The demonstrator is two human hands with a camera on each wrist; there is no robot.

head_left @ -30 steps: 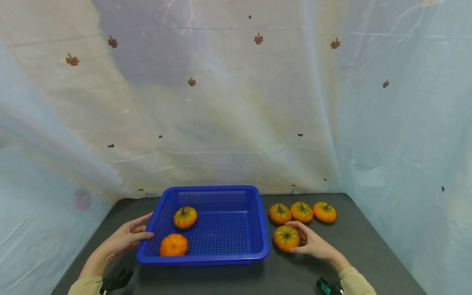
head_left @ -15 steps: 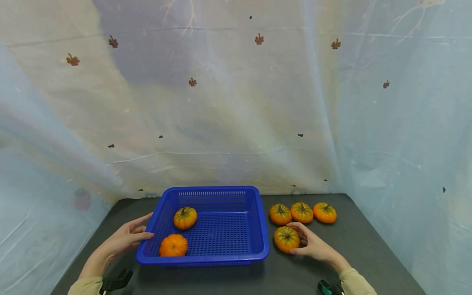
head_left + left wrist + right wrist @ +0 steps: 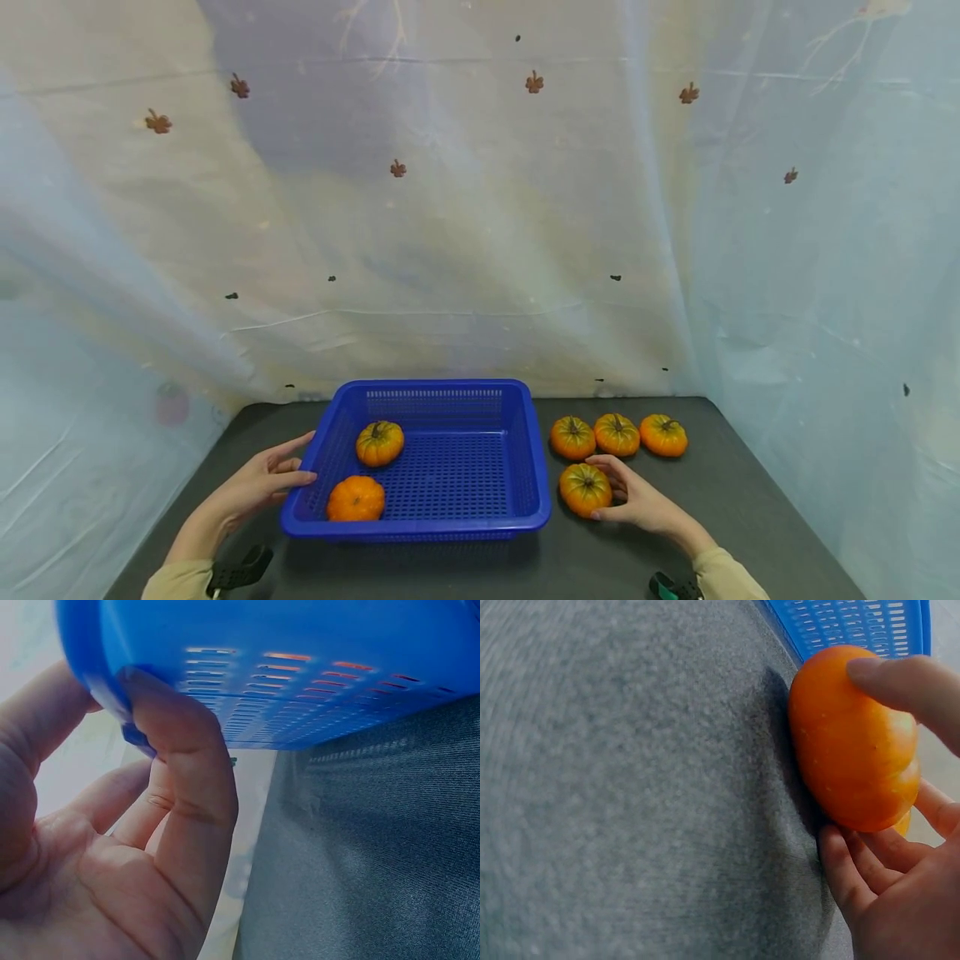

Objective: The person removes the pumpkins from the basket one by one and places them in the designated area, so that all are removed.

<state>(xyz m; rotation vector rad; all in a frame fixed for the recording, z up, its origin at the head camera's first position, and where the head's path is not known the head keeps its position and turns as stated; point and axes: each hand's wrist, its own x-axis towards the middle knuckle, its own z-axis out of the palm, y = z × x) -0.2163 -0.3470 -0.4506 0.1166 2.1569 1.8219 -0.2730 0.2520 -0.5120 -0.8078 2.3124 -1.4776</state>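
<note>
My left hand (image 3: 258,483) pinches the left rim of a blue plastic basket (image 3: 420,527); in the left wrist view, fingers (image 3: 199,772) curl at that rim against the slotted wall. Two small pumpkins sit inside it: a green-streaked pumpkin (image 3: 379,443) behind and a plain orange pumpkin (image 3: 356,499) in front. Right of the basket, my right hand (image 3: 637,497) holds another small pumpkin (image 3: 585,490) low at the table. The right wrist view shows the thumb (image 3: 900,682) on one side of this pumpkin and fingers (image 3: 847,874) on the other.
Behind the right hand, three more pumpkins stand in a row: a left one (image 3: 572,438), a middle one (image 3: 617,434) and a right one (image 3: 663,436). All this is on a dark grey table (image 3: 735,500), with a pale patterned sheet (image 3: 465,208) hanging behind and at both sides.
</note>
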